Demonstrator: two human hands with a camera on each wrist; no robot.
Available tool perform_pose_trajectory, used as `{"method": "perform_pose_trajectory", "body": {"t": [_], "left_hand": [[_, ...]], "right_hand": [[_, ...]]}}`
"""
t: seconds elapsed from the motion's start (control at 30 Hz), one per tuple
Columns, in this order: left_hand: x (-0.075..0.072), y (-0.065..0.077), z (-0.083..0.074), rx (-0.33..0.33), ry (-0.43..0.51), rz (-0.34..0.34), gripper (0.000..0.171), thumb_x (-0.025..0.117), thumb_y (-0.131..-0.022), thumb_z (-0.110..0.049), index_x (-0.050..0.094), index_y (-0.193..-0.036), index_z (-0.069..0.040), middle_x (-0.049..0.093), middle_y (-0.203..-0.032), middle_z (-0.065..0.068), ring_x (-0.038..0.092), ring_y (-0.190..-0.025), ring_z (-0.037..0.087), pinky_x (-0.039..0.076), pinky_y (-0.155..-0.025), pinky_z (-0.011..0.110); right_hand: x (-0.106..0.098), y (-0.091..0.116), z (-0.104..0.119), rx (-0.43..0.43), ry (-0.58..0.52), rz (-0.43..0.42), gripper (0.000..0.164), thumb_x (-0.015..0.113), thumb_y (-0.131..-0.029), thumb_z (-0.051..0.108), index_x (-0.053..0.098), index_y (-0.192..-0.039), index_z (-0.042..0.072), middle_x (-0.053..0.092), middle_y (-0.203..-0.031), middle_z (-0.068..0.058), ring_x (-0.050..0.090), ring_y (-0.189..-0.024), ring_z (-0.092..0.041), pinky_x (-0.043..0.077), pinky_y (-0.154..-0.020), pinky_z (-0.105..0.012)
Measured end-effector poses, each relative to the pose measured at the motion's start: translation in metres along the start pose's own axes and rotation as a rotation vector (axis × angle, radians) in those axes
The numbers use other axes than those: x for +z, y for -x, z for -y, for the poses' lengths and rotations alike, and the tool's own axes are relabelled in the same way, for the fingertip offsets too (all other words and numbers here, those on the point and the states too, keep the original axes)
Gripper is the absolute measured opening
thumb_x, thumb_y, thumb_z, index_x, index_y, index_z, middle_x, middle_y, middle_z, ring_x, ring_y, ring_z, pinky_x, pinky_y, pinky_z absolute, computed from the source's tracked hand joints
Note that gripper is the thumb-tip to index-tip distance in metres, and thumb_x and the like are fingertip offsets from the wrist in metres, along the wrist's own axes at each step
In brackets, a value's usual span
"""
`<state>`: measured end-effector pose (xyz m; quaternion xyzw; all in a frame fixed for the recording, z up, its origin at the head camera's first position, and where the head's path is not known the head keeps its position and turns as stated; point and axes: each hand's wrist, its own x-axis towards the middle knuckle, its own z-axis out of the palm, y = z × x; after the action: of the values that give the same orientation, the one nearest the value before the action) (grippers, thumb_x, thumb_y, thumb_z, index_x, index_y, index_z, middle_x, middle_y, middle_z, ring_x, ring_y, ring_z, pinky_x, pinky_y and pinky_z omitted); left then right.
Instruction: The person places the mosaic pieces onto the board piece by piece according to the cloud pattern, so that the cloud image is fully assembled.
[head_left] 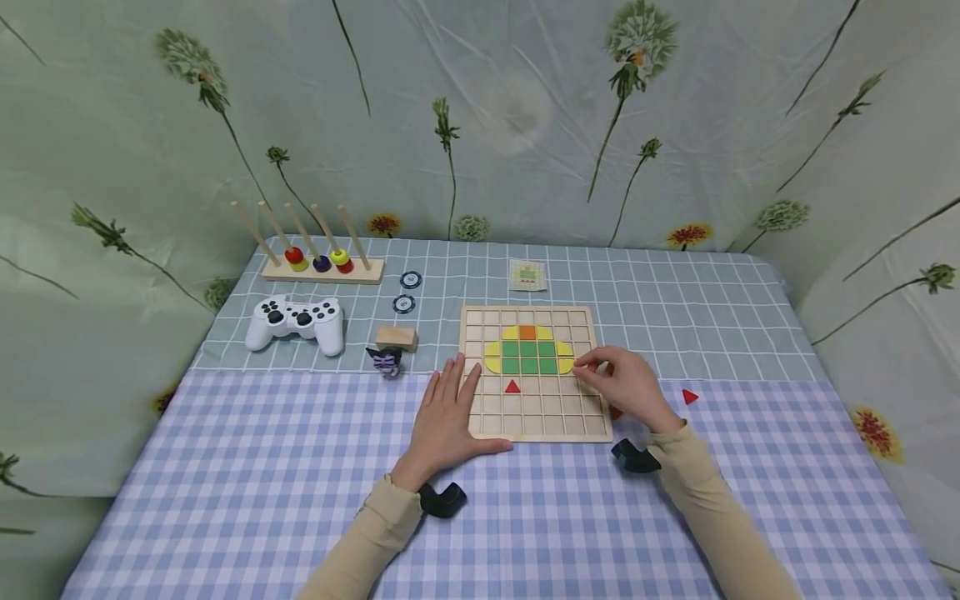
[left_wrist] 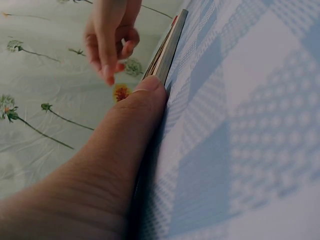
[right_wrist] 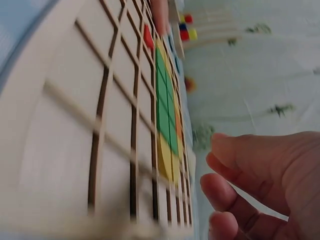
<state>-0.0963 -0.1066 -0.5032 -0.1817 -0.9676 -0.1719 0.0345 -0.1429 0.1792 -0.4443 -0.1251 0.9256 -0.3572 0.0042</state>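
A square wooden grid board [head_left: 540,426] lies on the checked cloth. In its upper half, green squares [head_left: 528,350], rounded yellow pieces [head_left: 492,358] and an orange square [head_left: 528,332] form a dome shape. One red triangle [head_left: 512,387] sits in a cell below. My left hand [head_left: 442,417] rests at the board's left side, fingers spread and thumb along the front edge. Over the board's right edge, beside the yellow pieces, hovers my right hand [head_left: 621,383] with loosely bent fingers [right_wrist: 220,192] and nothing visible between them. A red piece [head_left: 617,412] is partly hidden beneath it.
Another red triangle [head_left: 690,397] lies on the cloth to the right. Behind the board is a small pattern card [head_left: 527,275]. Leftward are a wooden block [head_left: 397,337], a small dark figurine [head_left: 387,361], two chips [head_left: 403,304], a white game controller [head_left: 296,323] and a peg stand [head_left: 360,272].
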Motion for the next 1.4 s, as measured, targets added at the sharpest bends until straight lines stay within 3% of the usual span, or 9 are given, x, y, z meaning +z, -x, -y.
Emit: {"method": "perform_pose_trajectory", "body": {"t": [0.23, 0.43, 0.63, 0.83, 1.4], "left_hand": [[0.0, 0.001, 0.0, 0.0, -0.007, 0.0, 0.122, 0.059, -0.063, -0.083, 0.021, -0.152, -0.009, 0.01, -0.156, 0.016, 0.003, -0.143, 0.028, 0.0, -0.114, 0.04], [0.0, 0.001, 0.0, -0.006, -0.004, 0.007, 0.122, 0.059, -0.063, -0.083, 0.019, -0.152, -0.01, 0.01, -0.157, 0.015, 0.002, -0.143, 0.027, -0.002, -0.114, 0.038], [0.001, 0.001, 0.001, -0.005, -0.007, 0.003, 0.123, 0.058, -0.063, -0.083, 0.019, -0.152, -0.01, 0.009, -0.157, 0.015, 0.002, -0.143, 0.026, -0.002, -0.114, 0.038], [0.001, 0.001, 0.001, -0.006, -0.006, 0.006, 0.122, 0.058, -0.063, -0.083, 0.019, -0.152, -0.01, 0.009, -0.157, 0.015, 0.002, -0.143, 0.027, -0.002, -0.114, 0.038], [0.001, 0.001, 0.001, 0.004, 0.002, -0.002, 0.122, 0.058, -0.063, -0.083, 0.02, -0.152, -0.01, 0.011, -0.156, 0.016, 0.003, -0.143, 0.027, -0.001, -0.114, 0.039]], "right_hand": [[-0.02, 0.014, -0.026, 0.061, -0.048, -0.015, 0.014, 0.073, -0.085, 0.017, 0.073, -0.093, 0.007, 0.065, -0.081, -0.002, 0.046, -0.057, -0.017, 0.035, -0.044, -0.025], [-0.027, 0.025, -0.04, 0.122, -0.084, 0.072, 0.019, 0.076, -0.082, 0.018, 0.072, -0.095, 0.005, 0.062, -0.079, -0.002, 0.048, -0.062, -0.018, 0.039, -0.049, -0.024], [-0.027, 0.033, -0.05, 0.113, -0.081, 0.149, 0.023, 0.082, -0.075, 0.022, 0.071, -0.091, 0.009, 0.059, -0.077, 0.0, 0.045, -0.06, -0.014, 0.035, -0.051, -0.024], [-0.025, 0.036, -0.052, 0.09, -0.079, 0.159, 0.021, 0.083, -0.072, 0.019, 0.07, -0.087, 0.01, 0.056, -0.074, 0.001, 0.042, -0.059, -0.014, 0.034, -0.051, -0.024], [-0.032, 0.041, -0.046, 0.088, 0.037, 0.169, 0.013, 0.08, -0.076, 0.016, 0.074, -0.086, 0.009, 0.059, -0.074, 0.005, 0.043, -0.058, -0.013, 0.034, -0.05, -0.026]]}}
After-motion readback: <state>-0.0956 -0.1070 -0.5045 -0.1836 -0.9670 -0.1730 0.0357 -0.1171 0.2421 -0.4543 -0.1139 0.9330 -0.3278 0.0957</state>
